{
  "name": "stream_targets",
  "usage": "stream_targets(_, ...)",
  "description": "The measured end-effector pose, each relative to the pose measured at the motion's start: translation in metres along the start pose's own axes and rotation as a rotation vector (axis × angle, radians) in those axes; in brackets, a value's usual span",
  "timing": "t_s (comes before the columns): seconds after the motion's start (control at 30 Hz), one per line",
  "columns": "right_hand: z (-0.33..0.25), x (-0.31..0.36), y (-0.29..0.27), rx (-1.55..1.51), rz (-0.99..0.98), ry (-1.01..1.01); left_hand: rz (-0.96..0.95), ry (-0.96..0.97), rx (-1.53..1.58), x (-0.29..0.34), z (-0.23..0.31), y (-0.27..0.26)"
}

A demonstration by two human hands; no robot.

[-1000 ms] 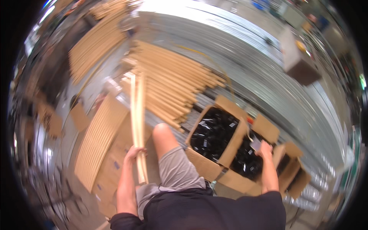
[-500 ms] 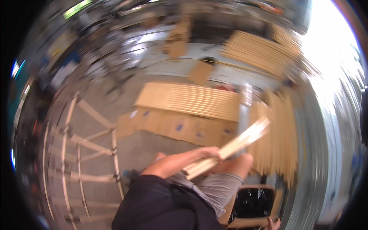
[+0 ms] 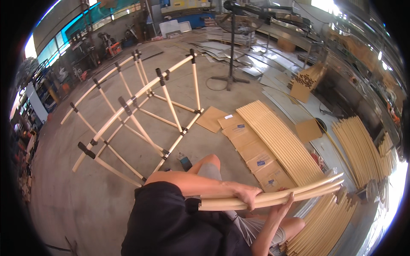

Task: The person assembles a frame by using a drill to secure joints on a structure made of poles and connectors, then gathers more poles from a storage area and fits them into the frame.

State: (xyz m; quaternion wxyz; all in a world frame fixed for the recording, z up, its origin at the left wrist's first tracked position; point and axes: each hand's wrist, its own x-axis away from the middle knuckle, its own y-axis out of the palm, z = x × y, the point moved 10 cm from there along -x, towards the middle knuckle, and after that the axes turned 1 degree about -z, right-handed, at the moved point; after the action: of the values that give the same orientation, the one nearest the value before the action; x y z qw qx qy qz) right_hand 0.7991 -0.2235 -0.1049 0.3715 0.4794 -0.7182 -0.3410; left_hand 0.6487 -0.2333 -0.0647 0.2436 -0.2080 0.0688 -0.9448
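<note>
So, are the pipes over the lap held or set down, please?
Held: the left hand grips the pipes; the right hand holds them too.

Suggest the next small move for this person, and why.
Perhaps slide the person's right grip outward along the long, round, tan pipes: it sits close to the left grip near their middle, with a good length extending past it to the right. A wider spread would likely steady them.
</note>
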Motion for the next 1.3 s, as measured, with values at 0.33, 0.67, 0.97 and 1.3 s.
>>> stream_targets(0.33, 0.097, 0.039, 0.205, 0.192, -0.374, 0.041, 0.445, -0.032, -0.107, 0.195, 0.015, -0.076)
stream_targets(0.67, 0.198, 0.11, 0.255, 0.283, -0.656, 0.312, 0.852, 0.097, 0.091, 0.269, -0.007, -0.095)
stream_targets(0.97, 0.258, 0.177, 0.324, 0.478, -1.126, 0.453, 1.2, -0.01, 0.174, 0.363, -0.014, -0.086)
stream_targets(1.3, 0.335, 0.243, 0.381, 0.935, -1.741, 0.165, 1.812, -0.066, 0.503, 0.585, -0.035, 0.024)
